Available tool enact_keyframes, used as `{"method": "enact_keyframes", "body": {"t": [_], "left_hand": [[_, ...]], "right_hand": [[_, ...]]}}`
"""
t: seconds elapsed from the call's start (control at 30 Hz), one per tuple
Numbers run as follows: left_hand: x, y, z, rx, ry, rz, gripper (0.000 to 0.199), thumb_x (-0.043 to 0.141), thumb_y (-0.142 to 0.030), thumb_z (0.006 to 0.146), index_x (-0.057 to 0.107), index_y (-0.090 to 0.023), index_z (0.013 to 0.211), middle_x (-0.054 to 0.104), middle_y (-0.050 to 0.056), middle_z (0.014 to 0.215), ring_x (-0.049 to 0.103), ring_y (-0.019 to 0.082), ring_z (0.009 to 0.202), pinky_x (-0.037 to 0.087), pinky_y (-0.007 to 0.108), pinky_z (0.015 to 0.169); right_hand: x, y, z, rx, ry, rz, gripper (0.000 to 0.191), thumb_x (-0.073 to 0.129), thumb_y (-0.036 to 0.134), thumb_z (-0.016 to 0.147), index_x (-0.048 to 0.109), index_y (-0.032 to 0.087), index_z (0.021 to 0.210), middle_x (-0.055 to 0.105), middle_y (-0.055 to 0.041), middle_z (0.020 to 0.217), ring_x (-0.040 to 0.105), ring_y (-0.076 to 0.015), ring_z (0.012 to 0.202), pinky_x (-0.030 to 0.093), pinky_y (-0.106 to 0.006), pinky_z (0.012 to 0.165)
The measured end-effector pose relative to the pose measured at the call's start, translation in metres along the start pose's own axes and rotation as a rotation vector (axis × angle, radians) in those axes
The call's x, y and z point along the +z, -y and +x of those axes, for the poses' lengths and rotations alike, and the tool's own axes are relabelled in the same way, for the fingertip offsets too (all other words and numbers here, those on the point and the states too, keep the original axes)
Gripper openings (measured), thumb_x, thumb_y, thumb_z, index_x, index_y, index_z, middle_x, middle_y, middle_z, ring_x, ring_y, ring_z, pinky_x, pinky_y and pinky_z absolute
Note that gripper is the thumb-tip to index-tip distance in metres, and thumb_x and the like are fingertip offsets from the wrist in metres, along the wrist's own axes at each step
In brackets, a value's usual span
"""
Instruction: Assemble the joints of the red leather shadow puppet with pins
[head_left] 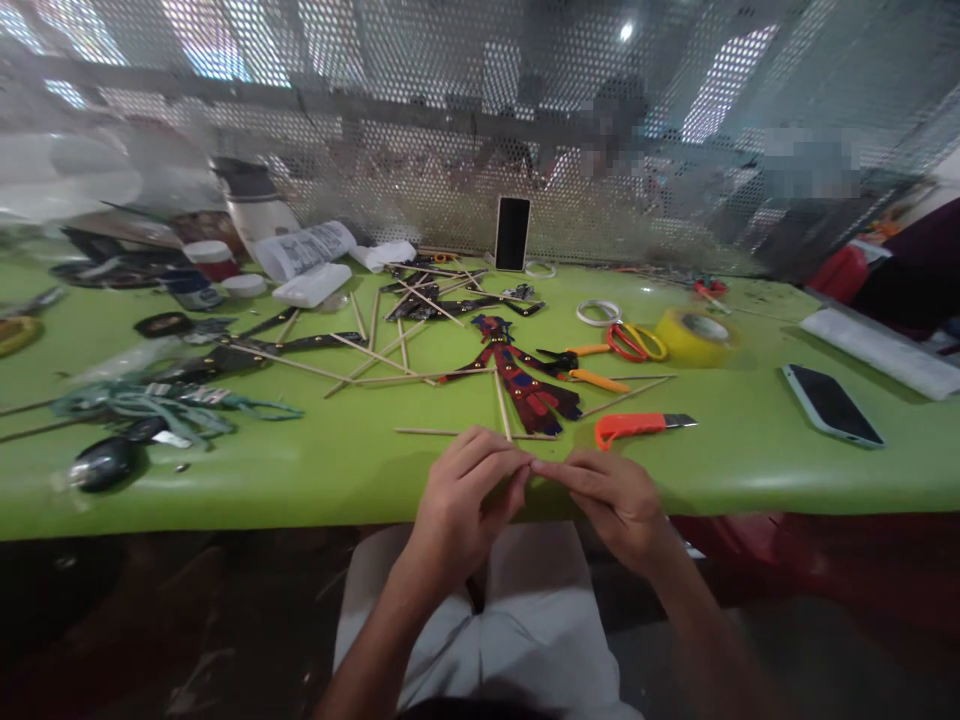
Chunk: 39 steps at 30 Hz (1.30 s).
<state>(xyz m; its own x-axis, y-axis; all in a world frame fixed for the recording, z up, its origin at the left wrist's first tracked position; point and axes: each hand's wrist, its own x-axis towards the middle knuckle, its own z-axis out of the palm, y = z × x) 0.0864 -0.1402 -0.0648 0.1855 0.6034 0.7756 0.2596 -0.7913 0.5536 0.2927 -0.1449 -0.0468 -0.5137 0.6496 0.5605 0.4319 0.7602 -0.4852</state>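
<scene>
My left hand (472,490) and my right hand (619,495) meet at their fingertips over the table's front edge. Both are closed in a pinch; whatever lies between the fingertips is too small to make out. One thin wooden stick (502,405) runs down to the left hand's fingers, and I cannot tell whether it is gripped. Just beyond the hands lies a flat jointed puppet (517,380) in dark red and blue with brass-coloured fasteners. Black-jawed pliers (596,381) with orange handles rest beside it. An orange utility knife (645,427) lies beyond my right hand.
On the green table (360,480) are more black jointed figures (427,300) among several sticks. Red and yellow scissors (636,342), yellow tape (694,335), and a phone (832,405) are on the right. Paint jars (211,260) stand left; a perforated screen (420,130) rises behind.
</scene>
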Motion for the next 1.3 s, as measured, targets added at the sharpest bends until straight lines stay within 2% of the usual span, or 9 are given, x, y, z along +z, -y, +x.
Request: {"method": "enact_keyframes", "body": {"t": [0.43, 0.93, 1.3], "left_hand": [[-0.0006, 0.0005, -0.0020, 0.004, 0.025, 0.030, 0.013, 0.060, -0.004, 0.092, 0.065, -0.015, 0.096, 0.066, 0.006, 0.087, 0.057, 0.016, 0.083, 0.050, 0.031, 0.075], [-0.0020, -0.0003, -0.0005, -0.001, 0.015, 0.006, 0.014, 0.057, -0.004, 0.093, 0.066, -0.015, 0.094, 0.068, 0.006, 0.084, 0.062, 0.016, 0.081, 0.053, 0.029, 0.075], [-0.0019, -0.0003, -0.0014, -0.038, 0.030, 0.041, 0.010, 0.059, -0.010, 0.092, 0.068, -0.016, 0.092, 0.068, 0.005, 0.082, 0.062, 0.014, 0.076, 0.053, 0.026, 0.069]], "right_hand": [[0.0021, -0.0013, -0.0013, -0.008, 0.015, -0.045, 0.037, 0.052, 0.016, 0.100, 0.066, 0.027, 0.132, 0.068, -0.0040, 0.085, 0.059, -0.0155, 0.073, 0.045, -0.028, 0.063], [0.0021, -0.0007, -0.0024, -0.006, 0.025, -0.042, 0.040, 0.053, 0.013, 0.098, 0.067, 0.028, 0.132, 0.066, -0.0035, 0.082, 0.058, -0.0163, 0.072, 0.044, -0.028, 0.063], [0.0028, -0.0013, -0.0023, 0.000, 0.031, -0.094, 0.038, 0.051, 0.016, 0.099, 0.068, 0.030, 0.130, 0.068, -0.0038, 0.082, 0.060, -0.0167, 0.072, 0.047, -0.029, 0.062]]}}
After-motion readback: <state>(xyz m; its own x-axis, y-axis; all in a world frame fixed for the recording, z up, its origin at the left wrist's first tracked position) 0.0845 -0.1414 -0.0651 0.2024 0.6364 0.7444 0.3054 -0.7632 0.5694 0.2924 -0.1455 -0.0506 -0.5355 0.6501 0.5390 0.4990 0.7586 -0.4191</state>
